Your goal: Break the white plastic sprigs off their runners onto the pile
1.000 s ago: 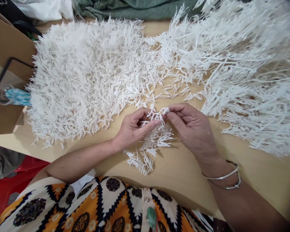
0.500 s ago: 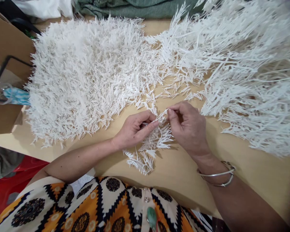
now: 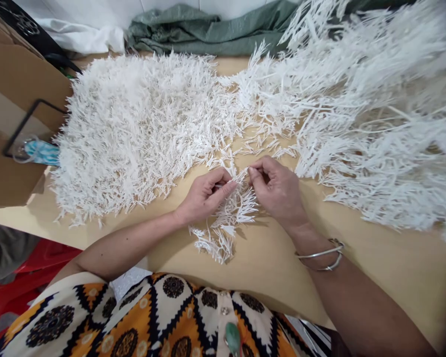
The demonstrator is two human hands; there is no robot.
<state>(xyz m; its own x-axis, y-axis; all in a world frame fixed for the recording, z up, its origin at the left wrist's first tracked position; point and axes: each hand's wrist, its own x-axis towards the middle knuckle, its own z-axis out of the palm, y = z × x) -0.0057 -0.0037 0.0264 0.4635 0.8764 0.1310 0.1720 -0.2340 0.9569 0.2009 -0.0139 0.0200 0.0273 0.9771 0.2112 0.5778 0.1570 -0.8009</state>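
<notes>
Near the middle of the table, my left hand [image 3: 208, 195] pinches a white feathery sprig [image 3: 241, 181] between thumb and index finger. The thumb and index finger of my right hand [image 3: 277, 191] are closed on the sprig's right end. More white sprigs [image 3: 217, 244] hang or lie just below my hands; which of them are joined to the held one I cannot tell. A dense pile of short white sprigs [image 3: 134, 134] covers the table's left part. Longer, stringy white branches [image 3: 386, 129] are heaped at the right.
The light wooden table [image 3: 282, 277] has a cardboard box [image 3: 18, 119] at its left edge, with a blue-and-white roll [image 3: 42, 152] beside a black wire frame. Green cloth [image 3: 208, 32] and white cloth [image 3: 82, 35] lie along the back. A red stool [image 3: 26, 282] is at lower left.
The view has shifted, showing more of the back cloths and wall. Both hands keep their pinch, with my right hand slightly nearer to my left.
</notes>
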